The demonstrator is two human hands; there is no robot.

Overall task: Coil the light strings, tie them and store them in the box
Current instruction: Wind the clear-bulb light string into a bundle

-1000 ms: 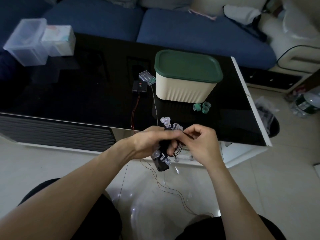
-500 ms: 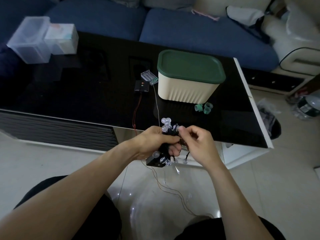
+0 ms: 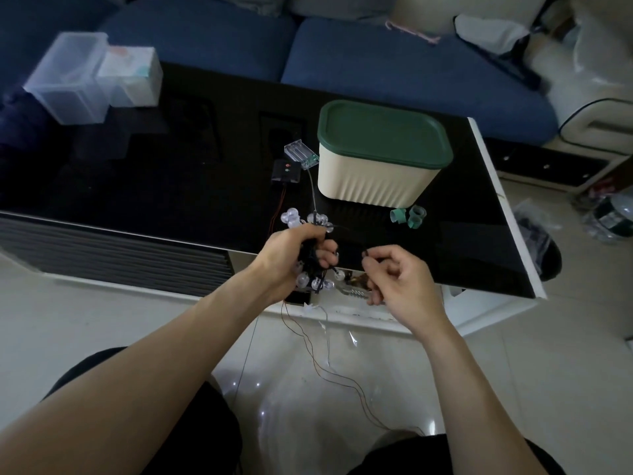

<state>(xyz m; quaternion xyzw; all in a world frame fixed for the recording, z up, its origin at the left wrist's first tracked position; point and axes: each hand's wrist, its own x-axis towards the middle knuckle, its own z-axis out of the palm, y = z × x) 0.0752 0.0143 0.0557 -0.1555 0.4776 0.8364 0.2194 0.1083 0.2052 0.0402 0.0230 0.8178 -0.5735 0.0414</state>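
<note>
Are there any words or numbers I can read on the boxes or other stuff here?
None can be read.
White carton with a pink and teal print on the glossy black table: print too blurred.
Cream ribbed box with a green lid: no writing shows.
Small black controller: only two coloured dots.

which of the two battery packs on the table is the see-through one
The clear plastic battery pack, lying right against the cream box with the green lid. The black battery pack with red and green dots lies just in front of it, nearer the person.
</note>
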